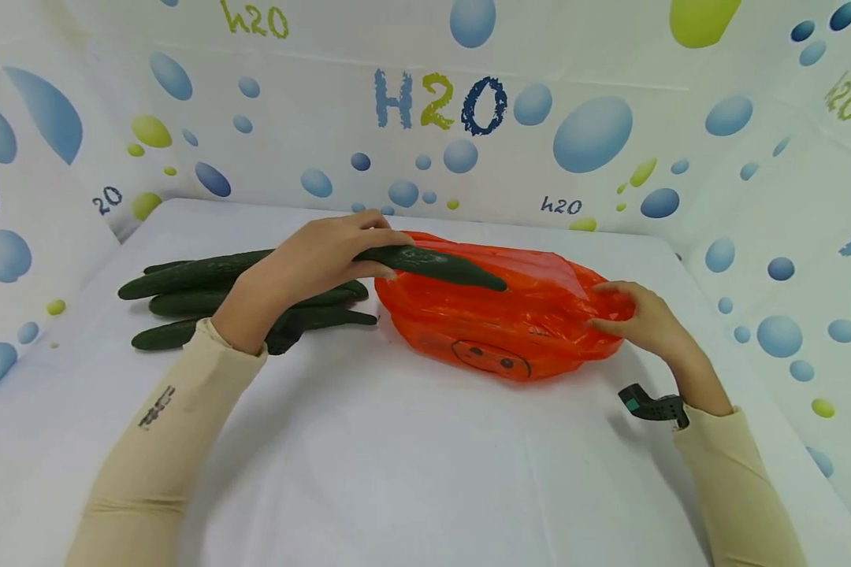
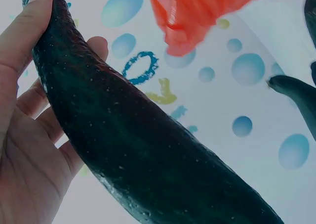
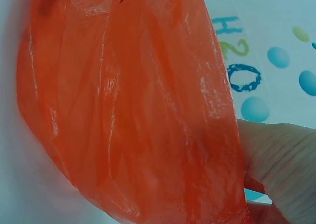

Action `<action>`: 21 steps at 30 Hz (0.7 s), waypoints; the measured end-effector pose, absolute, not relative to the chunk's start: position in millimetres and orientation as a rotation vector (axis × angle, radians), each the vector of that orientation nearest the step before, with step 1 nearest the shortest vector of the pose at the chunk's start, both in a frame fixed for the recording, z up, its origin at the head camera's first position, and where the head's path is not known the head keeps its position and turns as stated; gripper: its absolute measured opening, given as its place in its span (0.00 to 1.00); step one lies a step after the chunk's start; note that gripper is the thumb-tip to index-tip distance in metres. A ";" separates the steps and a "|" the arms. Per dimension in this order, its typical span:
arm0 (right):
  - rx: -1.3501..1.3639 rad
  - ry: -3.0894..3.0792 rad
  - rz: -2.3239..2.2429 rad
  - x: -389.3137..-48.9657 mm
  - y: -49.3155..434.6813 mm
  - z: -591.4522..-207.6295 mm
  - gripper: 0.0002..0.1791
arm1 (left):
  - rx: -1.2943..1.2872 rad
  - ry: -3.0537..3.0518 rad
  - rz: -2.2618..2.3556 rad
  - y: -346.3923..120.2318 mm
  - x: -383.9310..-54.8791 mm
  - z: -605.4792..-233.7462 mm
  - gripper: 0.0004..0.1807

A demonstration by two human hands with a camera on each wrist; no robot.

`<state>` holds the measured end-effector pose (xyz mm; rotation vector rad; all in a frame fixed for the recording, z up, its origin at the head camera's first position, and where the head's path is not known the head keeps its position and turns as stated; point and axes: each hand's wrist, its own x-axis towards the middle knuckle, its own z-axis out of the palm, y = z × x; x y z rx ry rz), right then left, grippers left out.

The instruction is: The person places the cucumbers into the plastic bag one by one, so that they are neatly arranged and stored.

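Note:
My left hand (image 1: 319, 256) grips a long dark green cucumber (image 1: 440, 266), its tapered end over the left part of an orange-red plastic bag (image 1: 482, 315). In the left wrist view the thumb lies along the narrow end of this cucumber (image 2: 123, 120), with the fingers behind it. The bag lies on its side, crumpled and see-through, with a black printed snout-like oval on its front. At the bag's right end, my right hand (image 1: 641, 319) holds the plastic between thumb and fingers. In the right wrist view, the bag (image 3: 133, 110) hides most of the fingers.
Several more cucumbers (image 1: 163, 336) lie side by side on the white table (image 1: 411, 472), left of the bag and partly behind my left forearm. A white backdrop (image 1: 284, 142) with blue and green drops encloses the back and sides. A dark strap (image 1: 652, 404) sits at my right wrist.

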<state>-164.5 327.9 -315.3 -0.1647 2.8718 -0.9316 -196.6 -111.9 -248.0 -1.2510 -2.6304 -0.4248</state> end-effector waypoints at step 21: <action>-0.185 2.900 -0.911 -165.6 326.6 -313.0 0.32 | -1.369 -2.547 -0.508 -53.4 -198.9 -242.8 0.24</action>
